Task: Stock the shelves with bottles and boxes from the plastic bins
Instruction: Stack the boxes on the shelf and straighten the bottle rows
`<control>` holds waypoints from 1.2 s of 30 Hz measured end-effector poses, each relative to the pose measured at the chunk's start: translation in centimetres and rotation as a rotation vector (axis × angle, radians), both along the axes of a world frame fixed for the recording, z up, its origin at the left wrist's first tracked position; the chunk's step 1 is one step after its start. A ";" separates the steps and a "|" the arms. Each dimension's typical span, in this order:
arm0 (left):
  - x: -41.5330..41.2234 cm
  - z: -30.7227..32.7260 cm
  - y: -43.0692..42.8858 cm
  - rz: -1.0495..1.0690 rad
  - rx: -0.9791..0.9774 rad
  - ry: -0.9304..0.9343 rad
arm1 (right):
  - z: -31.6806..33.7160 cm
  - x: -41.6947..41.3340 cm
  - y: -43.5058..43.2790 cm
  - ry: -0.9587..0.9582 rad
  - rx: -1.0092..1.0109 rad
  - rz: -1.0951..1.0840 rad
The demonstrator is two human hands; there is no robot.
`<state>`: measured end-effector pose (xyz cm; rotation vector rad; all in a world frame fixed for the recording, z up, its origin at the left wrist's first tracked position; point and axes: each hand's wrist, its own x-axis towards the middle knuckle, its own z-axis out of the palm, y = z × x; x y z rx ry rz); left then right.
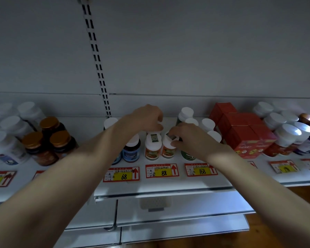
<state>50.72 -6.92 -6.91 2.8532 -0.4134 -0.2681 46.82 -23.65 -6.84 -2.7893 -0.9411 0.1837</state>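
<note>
Right hand [188,138] fingers [175,143] pinch the white cap of an orange-label bottle [168,149] on the shelf [168,187]; left hand [149,119] grips another cap behind. Probably light, rigid, smooth plastic; cap-top hold suits.

Dim, bluish light; blurred, bowed edges; glare far right.
</note>
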 end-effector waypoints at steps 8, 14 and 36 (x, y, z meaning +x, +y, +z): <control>0.3 -0.2 -0.1 0.013 -0.012 0.016 | -0.5 0.3 -0.1 0.013 -0.004 0.017; 0.5 -0.2 -0.2 0.023 -0.027 0.054 | -0.2 0.0 -0.3 0.041 -0.008 0.024; -9.2 1.2 12.4 0.159 -0.299 -0.450 | 2.7 -1.6 9.6 0.008 0.030 0.127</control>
